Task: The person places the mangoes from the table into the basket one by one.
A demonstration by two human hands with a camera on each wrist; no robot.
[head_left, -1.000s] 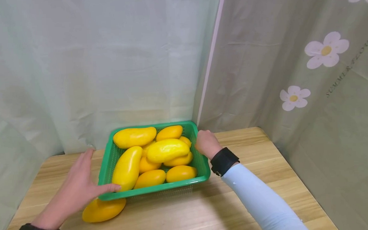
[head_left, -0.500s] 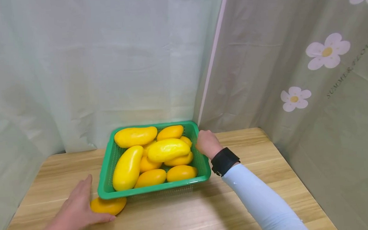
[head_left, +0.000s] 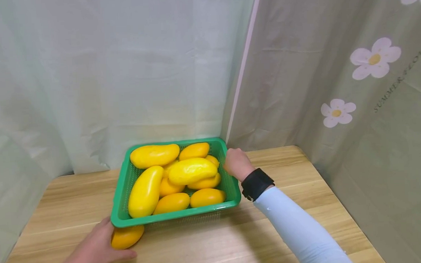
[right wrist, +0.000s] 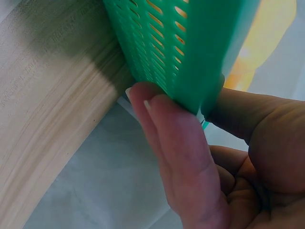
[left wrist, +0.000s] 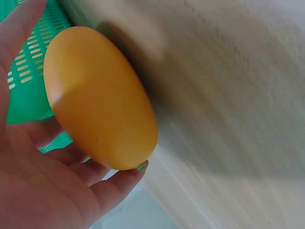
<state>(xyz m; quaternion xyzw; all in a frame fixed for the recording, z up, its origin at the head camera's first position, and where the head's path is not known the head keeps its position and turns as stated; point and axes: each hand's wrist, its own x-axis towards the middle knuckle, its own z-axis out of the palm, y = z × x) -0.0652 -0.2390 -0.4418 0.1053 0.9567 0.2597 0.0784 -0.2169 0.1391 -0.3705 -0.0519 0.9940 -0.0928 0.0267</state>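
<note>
A green plastic basket (head_left: pixel 175 217) holds several yellow and orange mangoes (head_left: pixel 192 170). My right hand (head_left: pixel 238 164) grips its right rim; in the right wrist view the thumb (right wrist: pixel 238 112) is on the inner side and the fingers (right wrist: pixel 178 136) lie along the outer wall. One orange mango (head_left: pixel 127 237) lies on the table by the basket's front left corner, partly under the rim in the head view. My left hand (head_left: pixel 99 246) is around its left end. In the left wrist view the fingers reach behind that mango, a fingertip (left wrist: pixel 139 168) touches its end, and the thumb stands apart.
The basket stands on a light wooden table (head_left: pixel 288 222), near its back edge. Pale curtains (head_left: pixel 151 71) hang behind the table, and a flower-printed curtain (head_left: pixel 377 147) hangs along the right side.
My left hand has left the basket's left rim, come down toward me and closed in on the orange mango on the table. The right hand keeps its grip, and the basket has hardly moved.
</note>
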